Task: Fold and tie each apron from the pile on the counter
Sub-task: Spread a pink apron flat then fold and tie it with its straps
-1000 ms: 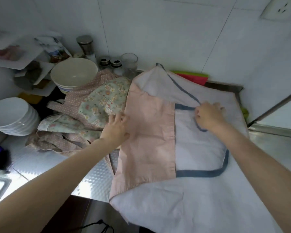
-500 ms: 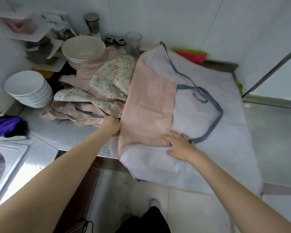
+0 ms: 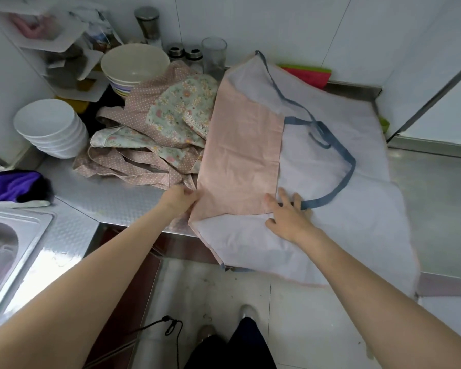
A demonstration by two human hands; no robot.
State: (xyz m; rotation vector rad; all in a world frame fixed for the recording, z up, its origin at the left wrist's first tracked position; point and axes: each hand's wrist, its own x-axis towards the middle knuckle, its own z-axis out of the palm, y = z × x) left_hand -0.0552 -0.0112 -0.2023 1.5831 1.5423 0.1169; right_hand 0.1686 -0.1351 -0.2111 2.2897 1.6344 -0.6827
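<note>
Now a pale apron is spread flat on the steel counter, its near edge hanging over the front.
Its folded pink panel is pinched at the lower left edge by the left hand, while the right hand is laid flat with fingers spread, touching the blue strap. The floral apron pile is left just beside.

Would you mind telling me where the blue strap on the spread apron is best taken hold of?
Probably pinch the blue strap at the outer curve of its loop, coming from above on the right: there it lies flat and exposed on the pale apron, clear of the right hand.
</note>
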